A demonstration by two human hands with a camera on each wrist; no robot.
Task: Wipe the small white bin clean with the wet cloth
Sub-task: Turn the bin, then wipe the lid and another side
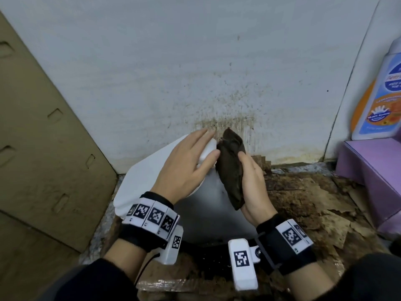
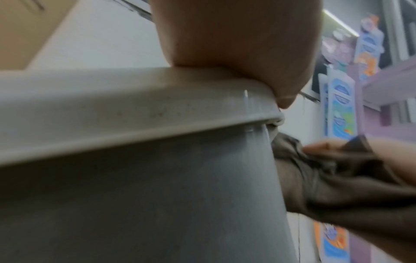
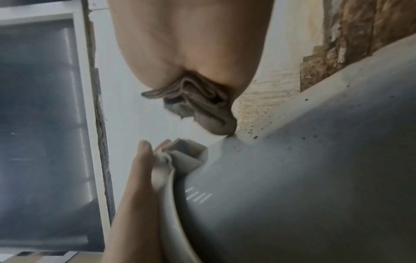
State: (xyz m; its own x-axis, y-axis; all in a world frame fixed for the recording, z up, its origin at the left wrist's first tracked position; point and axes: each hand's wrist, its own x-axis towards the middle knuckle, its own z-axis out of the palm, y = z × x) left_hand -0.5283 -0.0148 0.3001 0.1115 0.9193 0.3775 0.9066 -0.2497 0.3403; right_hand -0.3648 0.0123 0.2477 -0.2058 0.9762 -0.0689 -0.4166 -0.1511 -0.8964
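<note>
The small white bin (image 1: 204,205) leans tilted against the stained wall, its white lid (image 1: 147,170) facing up and left. My left hand (image 1: 195,153) lies flat on the lid, fingers straight and thumb at the rim; in the left wrist view the left hand (image 2: 236,44) presses on the rim (image 2: 135,110). My right hand (image 1: 251,179) grips a folded dark brown cloth (image 1: 231,168) and holds it against the bin's upper right side. The right wrist view shows the cloth (image 3: 198,106) bunched in the right hand (image 3: 191,44), touching the speckled bin wall (image 3: 315,178).
A white wall (image 1: 217,83) with brown splatter stands right behind the bin. A cardboard box (image 1: 43,137) leans at the left. At the right a purple box (image 1: 373,170) carries a blue and orange bottle (image 1: 377,90). Torn, dirty cardboard (image 1: 303,198) covers the floor.
</note>
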